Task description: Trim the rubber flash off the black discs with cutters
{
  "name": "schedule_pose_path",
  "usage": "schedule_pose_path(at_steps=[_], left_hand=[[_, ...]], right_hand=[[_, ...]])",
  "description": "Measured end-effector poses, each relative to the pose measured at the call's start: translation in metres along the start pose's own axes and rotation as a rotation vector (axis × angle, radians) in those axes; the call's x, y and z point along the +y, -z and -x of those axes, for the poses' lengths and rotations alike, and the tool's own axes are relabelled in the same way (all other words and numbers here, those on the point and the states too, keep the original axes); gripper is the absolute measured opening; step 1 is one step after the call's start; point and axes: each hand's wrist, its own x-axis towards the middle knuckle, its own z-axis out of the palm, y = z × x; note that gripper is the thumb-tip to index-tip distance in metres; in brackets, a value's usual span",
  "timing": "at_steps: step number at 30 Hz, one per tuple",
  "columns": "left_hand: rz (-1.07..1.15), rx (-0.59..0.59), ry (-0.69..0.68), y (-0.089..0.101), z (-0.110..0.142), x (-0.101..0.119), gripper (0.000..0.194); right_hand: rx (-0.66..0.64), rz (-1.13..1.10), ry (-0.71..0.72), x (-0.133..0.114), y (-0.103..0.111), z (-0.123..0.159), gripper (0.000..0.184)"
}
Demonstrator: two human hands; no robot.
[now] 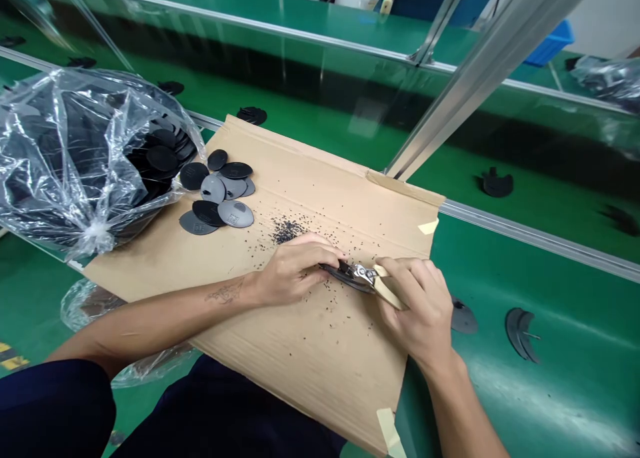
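Note:
Over the cardboard sheet (300, 338), my left hand (295, 268) is closed on the edge of a black oval plastic piece (350, 281). My right hand (417, 305) grips nippers with cream handles (387, 290), and their metal jaws (364, 273) lie against that piece. Whether the jaws are closed I cannot make out. Behind my left hand is a small heap of black plastic bits (287, 230), with more bits scattered around it. To the left, several black and grey oval discs (235, 213) lie loosely piled on the cardboard.
A clear plastic bag (95, 165) full of black discs stands at the left. A slanted metal post (450, 85) rises behind the cardboard. On the green surface at right lie a grey disc (464, 317) and curved black pieces (521, 335). A metal rail (540, 238) runs along the back.

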Motion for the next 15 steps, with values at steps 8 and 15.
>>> schedule_pose_path(at_steps=[8,15], left_hand=[[0.042,0.02,-0.049,-0.0023,0.0012,-0.0014,0.013],[0.041,0.012,-0.042,-0.0026,0.002,-0.0004,0.008]], right_hand=[[0.018,0.054,0.038,0.0007,0.0031,0.0001,0.013],[0.016,0.092,0.027,-0.003,0.0061,-0.0007,0.013]])
